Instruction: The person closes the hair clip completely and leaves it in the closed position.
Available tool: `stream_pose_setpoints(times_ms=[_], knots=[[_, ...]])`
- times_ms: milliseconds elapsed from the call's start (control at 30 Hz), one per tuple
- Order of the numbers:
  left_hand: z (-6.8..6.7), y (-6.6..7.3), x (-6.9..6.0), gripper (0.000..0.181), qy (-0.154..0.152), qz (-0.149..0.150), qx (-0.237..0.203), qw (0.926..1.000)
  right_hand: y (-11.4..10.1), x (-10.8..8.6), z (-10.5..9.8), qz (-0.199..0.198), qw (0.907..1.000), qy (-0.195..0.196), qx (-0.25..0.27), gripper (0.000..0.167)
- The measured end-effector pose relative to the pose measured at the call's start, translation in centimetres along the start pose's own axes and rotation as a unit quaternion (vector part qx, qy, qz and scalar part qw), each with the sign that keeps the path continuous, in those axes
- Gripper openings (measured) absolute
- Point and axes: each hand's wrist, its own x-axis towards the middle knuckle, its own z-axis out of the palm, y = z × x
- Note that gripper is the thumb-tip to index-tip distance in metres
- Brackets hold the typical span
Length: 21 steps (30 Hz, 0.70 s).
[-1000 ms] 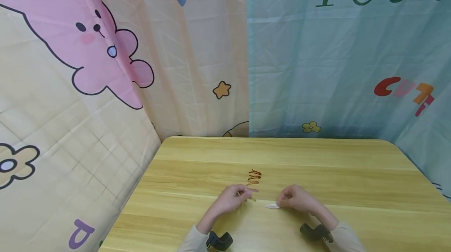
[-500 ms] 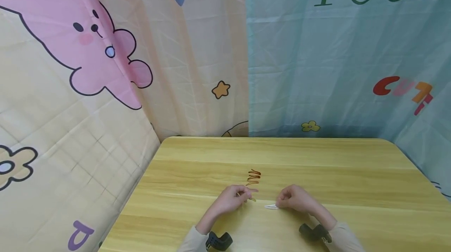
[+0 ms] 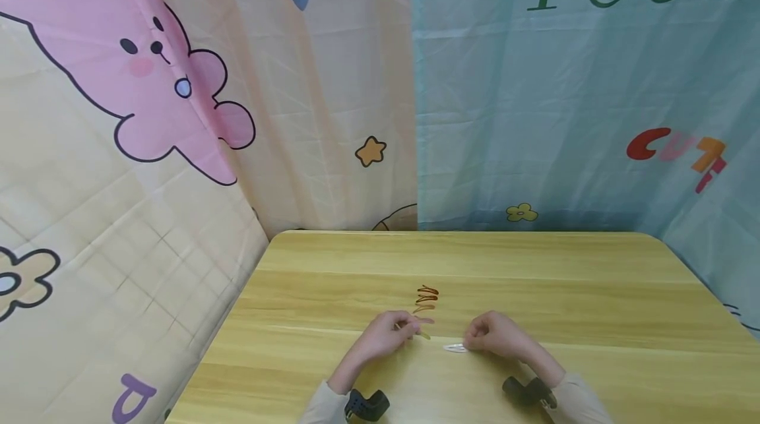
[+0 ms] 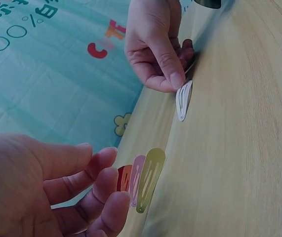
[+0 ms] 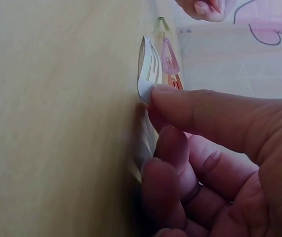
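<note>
Little has moved: my right hand (image 3: 495, 333) pinches white clip (image 5: 145, 90); left hand (image 3: 384, 333) half-curled, empty; likely lining-up, needing release near left fingers.

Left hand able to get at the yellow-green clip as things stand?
Probably yes: the left hand is close to the yellow-green clip, appears to hold nothing, and nothing visible blocks the way. The right hand pinches the white clip, apart from it.
</note>
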Motion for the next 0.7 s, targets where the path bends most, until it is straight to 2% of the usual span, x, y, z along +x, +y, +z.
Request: stream_pose_setpoints(times_ms=[133,233,400,533,700], knots=[[-0.1,0.0,-0.2,0.019,0.012,-0.012,0.015,0.9997,-0.1,0.0,0.0,0.006,1.0000,0.002,-0.005,0.012],[-0.1,-0.3,-0.3,0.018,0.031,-0.013,0.057,0.9978,-0.2,0.0,0.0,0.009,0.9999,0.003,-0.009,0.011],[0.0,-0.7,-0.2,0.017,0.068,-0.007,0.126,0.9897,-0.3,-0.1,0.0,0.010,0.9999,0.005,-0.008,0.011],[0.0,-0.8,-0.2,0.016,0.091,-0.008,0.153,0.9841,-0.4,-0.1,0.0,0.012,0.9999,0.007,-0.008,0.011],[0.1,-1.0,-0.2,0.015,0.110,-0.011,0.162,0.9807,-0.3,0.0,0.1,0.012,0.9999,0.007,-0.010,0.011]])
